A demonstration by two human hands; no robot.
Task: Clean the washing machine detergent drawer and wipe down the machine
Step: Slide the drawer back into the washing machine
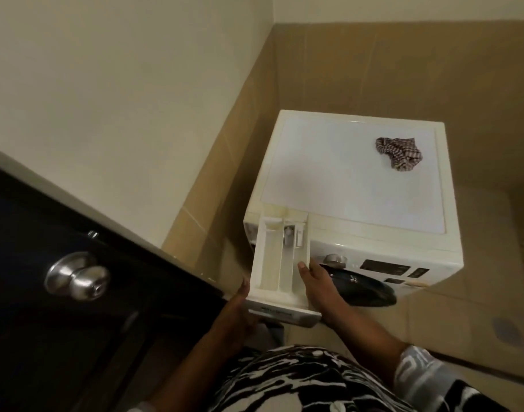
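Observation:
A white front-loading washing machine (pixel 352 185) stands in the tiled corner. Its detergent drawer (pixel 272 269) is pulled far out at the top left of the front panel, showing yellowed compartments. My left hand (pixel 241 304) grips the drawer's left side near the front, thumb on the rim. My right hand (pixel 315 285) grips the right side, thumb over the edge. A crumpled striped cloth (pixel 399 153) lies on the machine's top, at the back right. A control knob (pixel 335 260) and the dark door glass (pixel 364 288) sit right of the drawer.
A dark door (pixel 61 292) with a metal knob (pixel 76 276) stands close on the left, nearly touching the drawer. Beige tiled walls (pixel 373 69) close in behind and beside the machine. Tiled floor (pixel 477 307) shows to the right, with a round drain (pixel 506 330).

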